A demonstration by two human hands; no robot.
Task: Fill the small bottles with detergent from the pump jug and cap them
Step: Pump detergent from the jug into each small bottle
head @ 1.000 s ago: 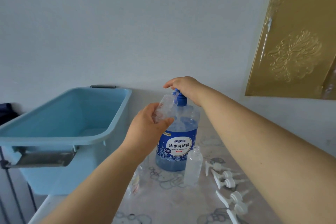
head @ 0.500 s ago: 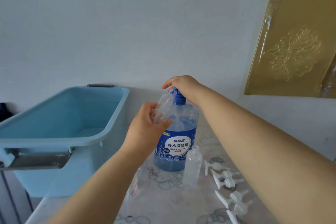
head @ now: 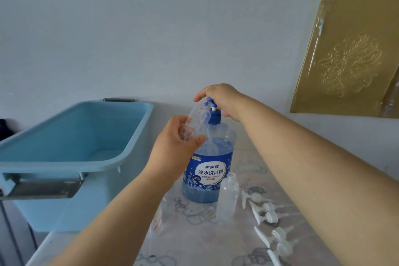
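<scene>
Gripping tilted small bottle [head: 197,121] in left hand [head: 174,147], mouth at spout atop pump jug [head: 209,168], curling right hand [head: 220,98] over pump head [head: 210,102]; probably needing mouth seated squarely under spout and slow full strokes, avoiding dribble down jug.

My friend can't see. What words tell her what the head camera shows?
A left hand holds a small clear bottle tilted against the spout of a blue detergent jug, while the right hand grips its pump. A second bottle and white spray caps sit on the table, beside a blue tub.
</scene>
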